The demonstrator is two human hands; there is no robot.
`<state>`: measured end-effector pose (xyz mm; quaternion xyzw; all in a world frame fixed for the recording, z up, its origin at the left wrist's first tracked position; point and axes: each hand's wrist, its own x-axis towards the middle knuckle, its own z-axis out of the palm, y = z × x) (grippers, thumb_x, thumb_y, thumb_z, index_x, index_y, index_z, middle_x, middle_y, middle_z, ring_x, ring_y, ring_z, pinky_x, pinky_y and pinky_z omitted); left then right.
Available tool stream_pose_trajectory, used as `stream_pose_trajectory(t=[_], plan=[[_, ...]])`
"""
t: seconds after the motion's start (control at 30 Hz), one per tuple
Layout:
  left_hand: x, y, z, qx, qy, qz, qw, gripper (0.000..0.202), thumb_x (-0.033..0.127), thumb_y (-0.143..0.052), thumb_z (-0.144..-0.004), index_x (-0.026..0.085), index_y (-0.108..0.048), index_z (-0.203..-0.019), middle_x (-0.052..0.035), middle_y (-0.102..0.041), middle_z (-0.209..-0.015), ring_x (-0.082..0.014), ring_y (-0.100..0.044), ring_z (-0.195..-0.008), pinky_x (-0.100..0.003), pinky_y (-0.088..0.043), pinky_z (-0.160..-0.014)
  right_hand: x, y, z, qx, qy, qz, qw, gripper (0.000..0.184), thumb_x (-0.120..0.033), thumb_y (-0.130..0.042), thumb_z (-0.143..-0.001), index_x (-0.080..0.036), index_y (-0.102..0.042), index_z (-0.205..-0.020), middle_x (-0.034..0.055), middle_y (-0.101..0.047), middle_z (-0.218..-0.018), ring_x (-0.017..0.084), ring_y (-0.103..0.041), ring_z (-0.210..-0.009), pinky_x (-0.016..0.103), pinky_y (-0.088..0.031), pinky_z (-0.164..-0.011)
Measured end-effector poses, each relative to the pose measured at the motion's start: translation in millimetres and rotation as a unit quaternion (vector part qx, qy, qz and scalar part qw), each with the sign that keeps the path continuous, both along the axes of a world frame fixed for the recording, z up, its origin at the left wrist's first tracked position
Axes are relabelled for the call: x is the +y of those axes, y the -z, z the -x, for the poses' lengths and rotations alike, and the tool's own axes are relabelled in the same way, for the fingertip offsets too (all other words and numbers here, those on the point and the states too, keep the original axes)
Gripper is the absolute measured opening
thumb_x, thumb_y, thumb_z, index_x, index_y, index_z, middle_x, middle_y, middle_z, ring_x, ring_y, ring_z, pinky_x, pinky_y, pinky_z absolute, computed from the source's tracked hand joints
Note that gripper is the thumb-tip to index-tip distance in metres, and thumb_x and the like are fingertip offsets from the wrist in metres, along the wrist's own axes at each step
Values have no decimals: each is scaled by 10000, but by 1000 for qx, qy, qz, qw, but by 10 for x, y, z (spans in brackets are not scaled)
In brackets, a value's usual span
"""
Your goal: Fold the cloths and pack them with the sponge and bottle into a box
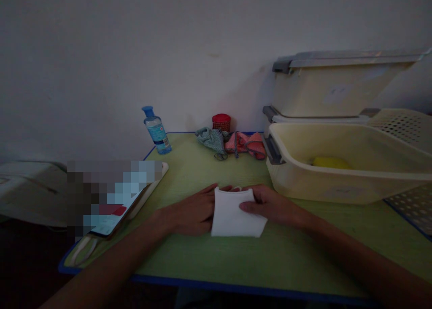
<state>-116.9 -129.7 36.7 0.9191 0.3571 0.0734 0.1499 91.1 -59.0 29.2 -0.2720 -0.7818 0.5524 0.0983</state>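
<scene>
Beyond the hands (275,206), cloths (239,143) lie beside a cream tub (303,178).

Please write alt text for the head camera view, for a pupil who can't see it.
A person's right hand holds a flat white, roughly square piece, partly covering the left hand, over a green, blue-edged table. Beyond are a clear blue plastic bottle and crumpled grey-green and pink cloth; an open cream plastic bin stands at right.
</scene>
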Motion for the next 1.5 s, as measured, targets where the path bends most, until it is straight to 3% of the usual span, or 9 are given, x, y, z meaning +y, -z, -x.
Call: stream_pose_trajectory(t=[0.23, 0.5, 0.93, 1.03, 1.13, 1.2, 1.27, 1.37, 1.5], plan=[[57, 78, 76, 38, -40, 9, 998, 660, 348, -522, -816, 261, -230, -1402, -91, -243, -1477, -282, -205, -1358, -543, -75, -1095, -21, 1, 21, 42, 36, 55, 997, 209, -334, -572, -715, -140, -522, -774, 11, -572, -701, 118, -523, -606, 222, -409, -509], [68, 61, 66, 26, -24, 5, 999, 546, 261, -452, -862, 263, -279, -1379, -59, -289, -1464, -243, -251, -1346, -498, -58, -1117, 2, -10, 50, 24, 117, 40, 992, 113, -250, -538, -725, -151, -500, -762, -1, -556, -675, 110, -514, -576, 216, -397, -485], [86, 64, 148, 10, -52, 18, 998, 513, 289, -409, -893, 252, -264, -1383, -69, -325, -1446, -223, -211, -1361, -494, -99, -1115, -24, 17, 105, -36, 166, -152, 974, 93, -210, -532, -735, -173, -447, -727, -18, -542, -617, 103, -495, -549, 198, -320, -464], [120, 97, 201, -29, -140, -48, 989, 400, 197, -307, -909, 210, -418, -1293, -82, -436, -1370, -208, -337, -1301, -475, -232, -1081, -68, 6, 128, -42, 182, -194, 963, 79, -171, -508, -737, -173, -464, -802, -33, -534, -593, 95, -469, -513, 195, -294, -458], [109, 139, 149, -146, -225, -190, 944, 316, 157, -324, -883, 154, -572, -1078, -116, -589, -1140, -208, -534, -1068, -410, -424, -929, -92, -4, 146, -50, 184, -217, 957, 130, -145, -506, -726, -175, -467, -847, -41, -539, -588, 89, -447, -483, 197, -294, -464], [66, 156, 43, -200, -188, -247, 929, 260, 152, -353, -876, 144, -595, -971, -109, -620, -975, -190, -570, -918, -353, -477, -817, -95, -1, 155, -49, 183, -217, 958, 158, -146, -510, -726, -175, -460, -873, -38, -551, -600, 94, -455, -485, 201, -303, -471], [8, 159, -90, -178, -107, -247, 946, 243, 149, -360, -879, 130, -585, -967, -112, -612, -952, -188, -561, -894, -336, -475, -804, -93, 9, 161, -39, 181, -216, 959, 184, -143, -503, -729, -175, -449, -901, -29, -567, -624, 102, -481, -506, 204, -313, -481], [-61, 143, -255, -84, -55, -152, 983, 250, 196, -376, -890, 120, -539, -1063, -123, -579, -1062, -209, -515, -1007, -358, -429, -913, -87, 22, 158, -22, 172, -220, 960, 216, -126, -476, -737, -176, -438, -943, -17, -586, -662, 115, -525, -557, 206, -336, -505], [-99, 123, -315, -40, -67, -64, 995, 320, 256, -392, -892, 139, -459, -1182, -119, -507, -1170, -235, -426, -1113, -408, -352, -999, -65, 29, 119, -53, 157, -270, 949, 327, -139, -509, -741, -164, -425, -1056, -6, -587, -705, 132, -546, -611, 221, -360, -538]])
